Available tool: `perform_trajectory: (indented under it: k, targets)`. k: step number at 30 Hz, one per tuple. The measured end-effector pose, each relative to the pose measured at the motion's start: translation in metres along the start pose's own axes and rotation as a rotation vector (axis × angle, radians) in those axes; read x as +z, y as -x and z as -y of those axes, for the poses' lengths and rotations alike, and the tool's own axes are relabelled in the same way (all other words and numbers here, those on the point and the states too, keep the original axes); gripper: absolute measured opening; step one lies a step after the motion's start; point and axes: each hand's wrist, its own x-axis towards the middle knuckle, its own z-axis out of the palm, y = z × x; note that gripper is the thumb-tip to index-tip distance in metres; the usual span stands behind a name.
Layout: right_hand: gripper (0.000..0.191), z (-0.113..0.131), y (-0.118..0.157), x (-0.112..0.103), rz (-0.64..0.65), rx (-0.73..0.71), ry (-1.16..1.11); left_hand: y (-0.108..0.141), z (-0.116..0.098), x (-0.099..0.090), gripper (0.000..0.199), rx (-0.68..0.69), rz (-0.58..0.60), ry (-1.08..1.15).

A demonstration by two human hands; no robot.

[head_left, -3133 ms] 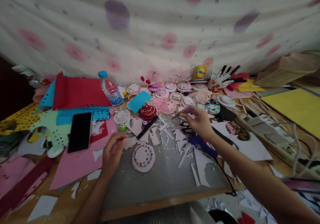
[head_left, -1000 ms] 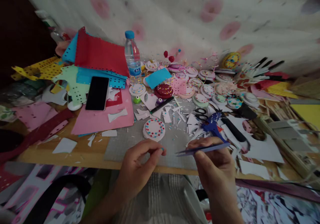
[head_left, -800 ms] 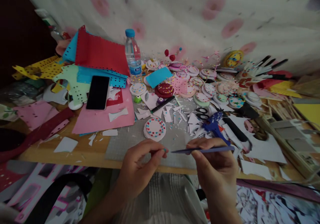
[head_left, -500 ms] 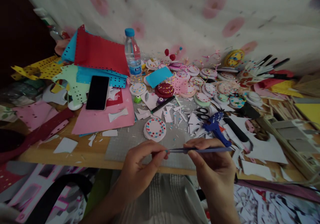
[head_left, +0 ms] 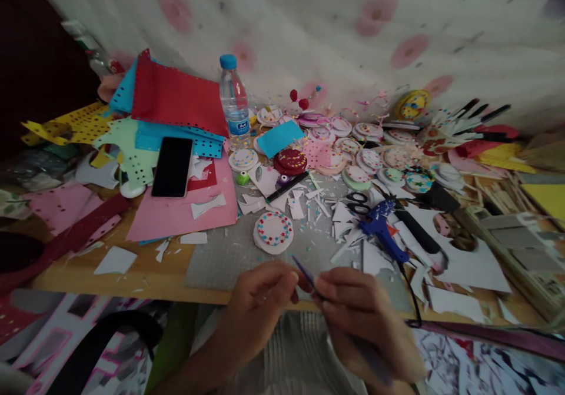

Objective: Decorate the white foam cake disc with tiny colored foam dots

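My right hand (head_left: 368,315) grips a pair of slim purple-blue tweezers (head_left: 304,272), their tip slanting up and to the left and their rear end showing below the palm. Close beside the tips, my left hand (head_left: 260,304) has thumb and forefinger pinched together; whatever lies between them is too small to make out. Just beyond both hands, a round white disc (head_left: 273,232) lies on the grey cutting mat (head_left: 212,265), with a ring of small red and blue stars on its top.
A blue glue gun (head_left: 382,227) and black-handled scissors (head_left: 358,202) lie on the right among white scraps. Several decorated discs are piled at the back. A water bottle (head_left: 235,106), a phone (head_left: 172,166) and coloured sheets (head_left: 180,98) stand or lie to the left.
The tweezers have swung from nearly level to a slant, and their tips have come away from my left fingertips. Both hands have dropped slightly toward me.
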Motion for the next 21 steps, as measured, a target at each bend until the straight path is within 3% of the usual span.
perform_trajectory:
  k: [2, 6, 9, 11, 13, 15, 17, 21]
  targets:
    - [0.033, 0.001, 0.004, 0.004, 0.139, -0.096, 0.066, 0.001, 0.003, 0.005, 0.036, -0.037, -0.038, 0.017]
    - [0.029, -0.001, 0.007, 0.014, 0.148, -0.121, 0.064, 0.004, 0.011, 0.008, 0.04, -0.075, -0.105, -0.041]
    - [0.029, -0.01, 0.006, 0.004, 0.267, -0.124, -0.017, 0.006, 0.013, 0.004, 0.038, -0.09, -0.075, -0.074]
    - [0.031, -0.025, 0.006, -0.014, 0.245, -0.022, 0.101, 0.005, 0.012, -0.001, 0.039, -0.097, -0.059, -0.077]
    - [0.029, -0.048, 0.01, -0.037, 0.088, 0.133, 0.413, 0.004, 0.01, -0.005, 0.041, -0.088, -0.052, -0.048]
    - [0.031, -0.076, 0.019, -0.059, 0.028, 0.289, 0.772, 0.003, 0.01, -0.009, 0.041, -0.099, -0.029, 0.028]
    - [0.038, -0.103, 0.03, -0.077, 0.086, 0.423, 1.077, 0.002, 0.01, -0.011, 0.039, -0.136, 0.004, 0.105]
    - [0.045, -0.135, 0.043, -0.088, 0.278, 0.572, 1.23, 0.006, 0.013, -0.012, 0.039, -0.169, 0.043, 0.102]
